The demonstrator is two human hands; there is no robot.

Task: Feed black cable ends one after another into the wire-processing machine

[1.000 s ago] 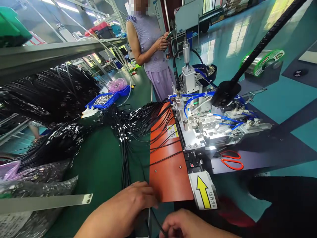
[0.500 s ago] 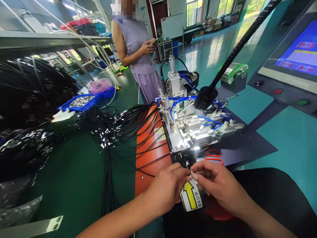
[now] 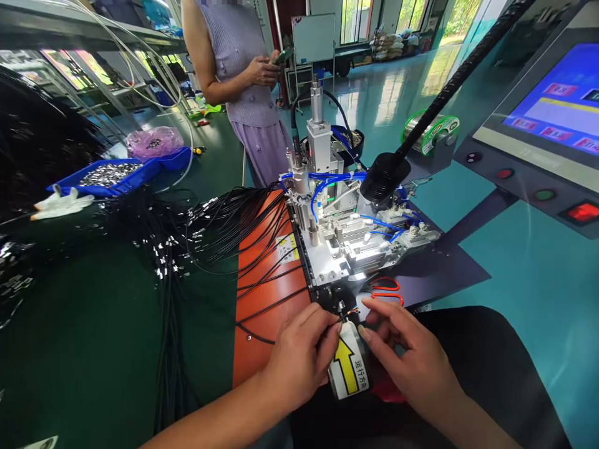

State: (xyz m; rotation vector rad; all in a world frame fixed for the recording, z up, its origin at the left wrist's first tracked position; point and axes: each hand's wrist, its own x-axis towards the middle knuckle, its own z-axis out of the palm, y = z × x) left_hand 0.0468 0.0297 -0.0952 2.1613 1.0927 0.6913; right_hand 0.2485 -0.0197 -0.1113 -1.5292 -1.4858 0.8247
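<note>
My left hand (image 3: 302, 352) pinches a thin black cable, close to its end. Several fine coloured wires (image 3: 354, 310) fan out from that end, pointing right. Just right of the wire tips is my right hand (image 3: 412, 352), its thumb and forefinger apart with nothing visible between them. Below the fingers sits a cylinder with a white label and yellow arrow (image 3: 347, 368). Directly beyond stands a metal machine (image 3: 360, 237) with blue air tubes. More black cables (image 3: 271, 305) lie across the orange plate (image 3: 255, 358) on its left.
Red-handled scissors (image 3: 386, 285) lie right of the machine's front. A black flexible lamp (image 3: 384, 178) hangs over it. A control panel (image 3: 515, 168) and solder spool (image 3: 430, 134) are at right. Left are cable bundles (image 3: 163, 324) and a blue tray (image 3: 60, 181). A person (image 3: 248, 81) stands behind, holding a phone.
My right hand's fingers have parted and drawn off the cable end, leaving the coloured wires exposed. My left hand keeps its pinch. The camera view has shifted, moving the scene left and up.
</note>
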